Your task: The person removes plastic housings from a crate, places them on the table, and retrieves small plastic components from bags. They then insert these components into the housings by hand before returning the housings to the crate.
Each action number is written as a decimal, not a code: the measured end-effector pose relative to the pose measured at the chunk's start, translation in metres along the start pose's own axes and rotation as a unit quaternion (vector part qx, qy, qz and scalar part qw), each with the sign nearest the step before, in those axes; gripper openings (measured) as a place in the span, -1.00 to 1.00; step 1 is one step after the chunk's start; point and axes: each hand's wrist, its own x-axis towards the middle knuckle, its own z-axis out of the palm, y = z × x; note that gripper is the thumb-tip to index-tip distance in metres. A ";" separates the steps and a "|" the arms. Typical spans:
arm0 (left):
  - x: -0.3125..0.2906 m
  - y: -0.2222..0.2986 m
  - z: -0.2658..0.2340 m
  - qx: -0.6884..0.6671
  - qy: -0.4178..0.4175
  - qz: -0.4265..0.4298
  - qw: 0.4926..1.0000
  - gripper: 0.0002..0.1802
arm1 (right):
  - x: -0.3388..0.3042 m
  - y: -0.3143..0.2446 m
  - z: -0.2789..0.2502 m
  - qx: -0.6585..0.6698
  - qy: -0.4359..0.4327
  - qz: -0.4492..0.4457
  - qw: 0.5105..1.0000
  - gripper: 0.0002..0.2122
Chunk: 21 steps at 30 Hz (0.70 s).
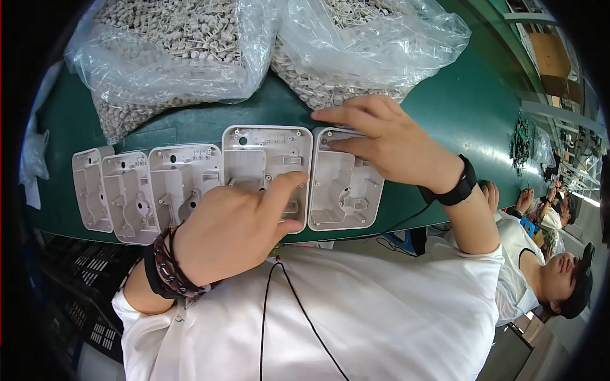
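Several light-grey plastic housings stand in a row along the front of the green table, open side up, with ribs, posts and round holes inside. My left hand [232,225] lies over the large housing [267,141] in the middle, thumb and index finger spread apart near its right wall. My right hand [387,136] reaches over the top edge of the rightmost housing [330,190], its fingers stretched and apart. One fingertip of it dips toward that housing's upper left corner. Nothing shows between the fingers of either hand.
Behind the row sit two clear plastic bags, a left bag [171,89] and a right bag [375,47], full of small light-grey plastic parts. Black crates [82,273] stand below the table at left. At right another person [527,267] sits close by, beside a dark cable [406,219].
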 end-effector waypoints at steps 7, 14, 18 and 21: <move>-0.012 -0.010 0.001 -0.229 0.101 0.005 0.968 -0.57 | 0.038 -0.054 -0.025 0.201 0.143 0.086 0.965 -0.79; -0.019 -0.008 0.002 -0.171 0.160 0.000 0.972 -0.60 | 0.058 -0.091 -0.014 0.185 0.158 0.092 0.965 -0.87; -0.028 -0.016 -0.003 -0.166 0.156 0.011 0.974 -0.70 | 0.059 -0.095 -0.015 0.204 0.152 0.134 0.958 -0.87; -0.037 -0.019 -0.002 -0.162 0.172 0.018 0.971 -0.75 | 0.061 -0.101 -0.011 0.275 0.146 0.169 0.935 -0.87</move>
